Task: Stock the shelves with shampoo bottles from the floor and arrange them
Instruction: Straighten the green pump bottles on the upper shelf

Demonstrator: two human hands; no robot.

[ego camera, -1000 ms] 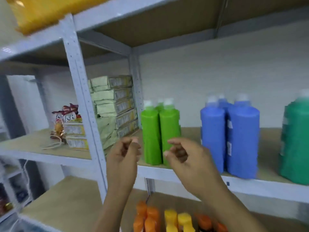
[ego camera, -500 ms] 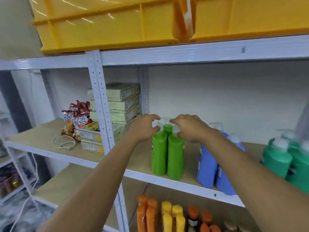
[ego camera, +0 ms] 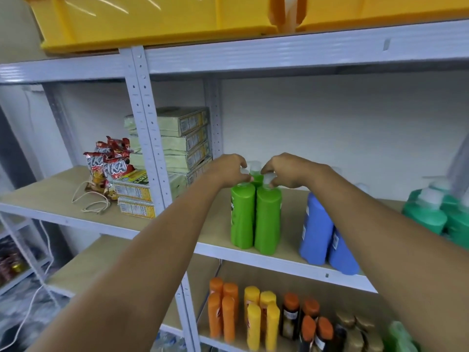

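Both hands have closed in since the earlier frame; the left hand (ego camera: 229, 170) and right hand (ego camera: 285, 171) now pinch the caps of the green bottles (ego camera: 255, 214), squaring them upright on the shelf (ego camera: 218, 224) edge.

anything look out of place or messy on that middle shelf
A loose cord sprawls on the shelf board beside the red snack packets, among stocked goods. The green bottles stand upright and tight together, both hands at their caps. Nothing spilled.
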